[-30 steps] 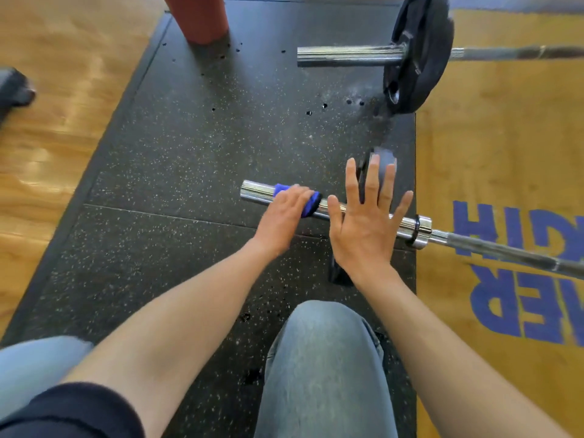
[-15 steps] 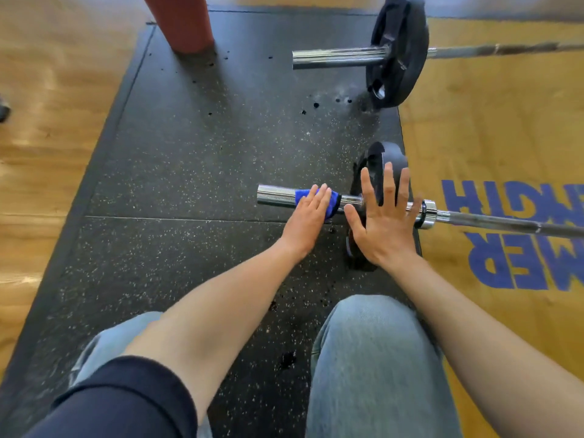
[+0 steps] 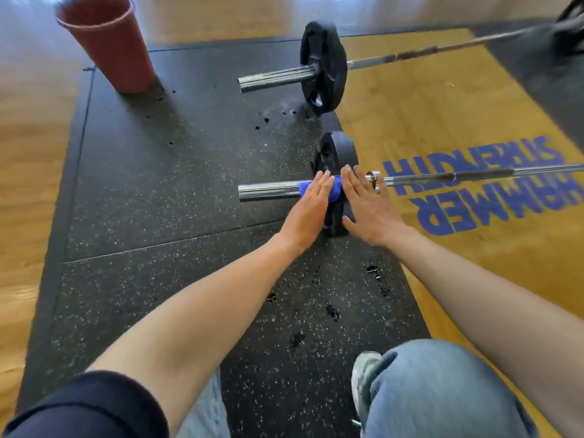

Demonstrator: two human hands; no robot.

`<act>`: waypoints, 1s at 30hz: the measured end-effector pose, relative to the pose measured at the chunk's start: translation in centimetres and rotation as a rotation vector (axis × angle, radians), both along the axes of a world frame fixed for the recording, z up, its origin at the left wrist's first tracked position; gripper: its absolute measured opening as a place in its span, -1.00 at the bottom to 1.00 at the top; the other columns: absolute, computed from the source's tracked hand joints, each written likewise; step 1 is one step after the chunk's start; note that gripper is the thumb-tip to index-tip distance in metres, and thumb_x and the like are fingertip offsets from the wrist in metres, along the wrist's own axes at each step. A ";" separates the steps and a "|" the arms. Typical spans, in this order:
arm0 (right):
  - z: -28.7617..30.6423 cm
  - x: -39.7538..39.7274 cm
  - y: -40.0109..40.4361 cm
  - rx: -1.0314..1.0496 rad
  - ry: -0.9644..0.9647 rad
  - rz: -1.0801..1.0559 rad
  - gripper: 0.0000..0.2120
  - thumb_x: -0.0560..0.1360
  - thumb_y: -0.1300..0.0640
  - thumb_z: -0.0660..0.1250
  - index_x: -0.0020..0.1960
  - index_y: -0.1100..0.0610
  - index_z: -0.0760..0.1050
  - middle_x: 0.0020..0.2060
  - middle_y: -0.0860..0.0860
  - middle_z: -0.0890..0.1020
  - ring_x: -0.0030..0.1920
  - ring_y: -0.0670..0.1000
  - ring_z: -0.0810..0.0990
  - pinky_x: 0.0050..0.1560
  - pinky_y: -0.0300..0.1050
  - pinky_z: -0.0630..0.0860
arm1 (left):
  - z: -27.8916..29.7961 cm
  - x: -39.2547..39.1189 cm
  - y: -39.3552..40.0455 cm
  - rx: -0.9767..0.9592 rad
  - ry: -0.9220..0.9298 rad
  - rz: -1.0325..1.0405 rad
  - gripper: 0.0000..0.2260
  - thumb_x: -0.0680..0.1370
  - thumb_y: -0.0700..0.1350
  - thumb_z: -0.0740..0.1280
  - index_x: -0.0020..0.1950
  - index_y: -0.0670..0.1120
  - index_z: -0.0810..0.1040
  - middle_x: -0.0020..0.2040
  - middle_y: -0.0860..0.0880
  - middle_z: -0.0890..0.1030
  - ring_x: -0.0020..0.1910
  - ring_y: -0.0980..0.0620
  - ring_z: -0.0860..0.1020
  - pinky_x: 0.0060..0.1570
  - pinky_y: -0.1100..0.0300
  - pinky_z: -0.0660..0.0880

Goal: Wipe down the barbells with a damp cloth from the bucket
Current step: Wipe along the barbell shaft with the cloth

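Cloth [image 3: 335, 191] mostly hidden under left hand [image 3: 308, 210]

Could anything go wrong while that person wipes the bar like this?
The left hand presses the blue cloth on the near barbell's sleeve right beside its weight plate, so fingers might get pinched there. The bar might also roll under the flat right hand. Wet spots on the rubber mat could be slippery.
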State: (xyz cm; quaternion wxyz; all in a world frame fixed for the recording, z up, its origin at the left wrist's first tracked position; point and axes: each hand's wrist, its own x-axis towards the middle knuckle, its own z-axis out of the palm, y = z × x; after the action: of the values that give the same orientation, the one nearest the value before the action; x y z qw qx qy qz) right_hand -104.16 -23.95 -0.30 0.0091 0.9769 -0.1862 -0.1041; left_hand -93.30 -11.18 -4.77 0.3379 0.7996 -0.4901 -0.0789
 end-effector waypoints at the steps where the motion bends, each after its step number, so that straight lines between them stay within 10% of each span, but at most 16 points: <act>1: 0.6 -0.4 -0.1 -0.001 -0.004 -0.006 -0.14 0.64 -0.10 0.18 0.62 0.16 -0.35 0.62 0.03 -0.28 0.61 0.01 -0.32 0.59 0.14 -0.29 | 0.6 -0.7 -0.2 -0.041 0.031 -0.021 -0.52 0.73 -0.21 0.05 0.66 -0.14 0.09 0.66 -0.09 0.12 0.63 0.00 0.08 0.60 0.15 0.04; 9: 1.0 -1.7 -1.8 0.078 -0.266 -0.040 -0.25 0.66 0.07 0.25 0.66 0.14 -0.13 0.65 0.03 -0.03 0.64 0.01 -0.12 0.62 0.09 -0.18 | 0.6 -3.5 -4.0 -0.161 0.041 -0.129 -0.09 0.44 -0.61 0.11 0.67 -0.08 -0.14 0.68 -0.02 -0.16 0.65 0.07 -0.16 0.56 0.30 -0.16; 16: -1.9 -0.9 -7.4 0.145 -0.547 0.163 -0.50 0.56 0.38 0.36 0.48 0.23 0.42 0.42 0.14 0.50 0.42 0.16 0.48 0.47 0.08 0.33 | -0.8 -1.7 -8.4 -0.167 -0.104 -0.041 -0.17 0.54 -0.51 0.27 0.68 -0.12 -0.06 0.68 -0.07 -0.10 0.65 0.01 -0.14 0.62 -0.03 0.02; 19: -3.5 0.0 -10.6 0.162 -0.628 0.123 -0.64 0.49 0.45 0.37 0.28 0.33 0.55 0.19 0.22 0.66 0.12 0.26 0.67 0.06 0.18 0.66 | -1.2 -1.5 -10.2 -0.080 -0.104 0.115 -0.24 0.59 -0.33 0.34 0.66 -0.20 -0.03 0.68 -0.12 -0.02 0.65 -0.03 -0.09 0.62 0.04 -0.05; 30: -7.9 3.3 -17.3 0.330 -0.574 -0.034 -0.51 0.56 0.38 0.32 0.47 0.20 0.45 0.37 0.17 0.55 -0.08 0.30 0.69 -0.10 0.13 0.65 | -2.9 -2.7 -13.3 0.234 -0.206 0.381 -0.35 0.70 0.00 0.16 0.68 -0.14 -0.10 0.69 -0.05 -0.13 0.65 0.01 -0.21 0.62 -0.06 -0.05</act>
State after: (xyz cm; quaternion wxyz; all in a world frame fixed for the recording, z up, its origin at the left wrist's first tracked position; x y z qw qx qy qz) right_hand -100.85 -41.25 -8.22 -0.2038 0.9515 -0.1782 0.1465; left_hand -96.03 -24.45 -7.69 0.2002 0.9152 -0.3497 0.0120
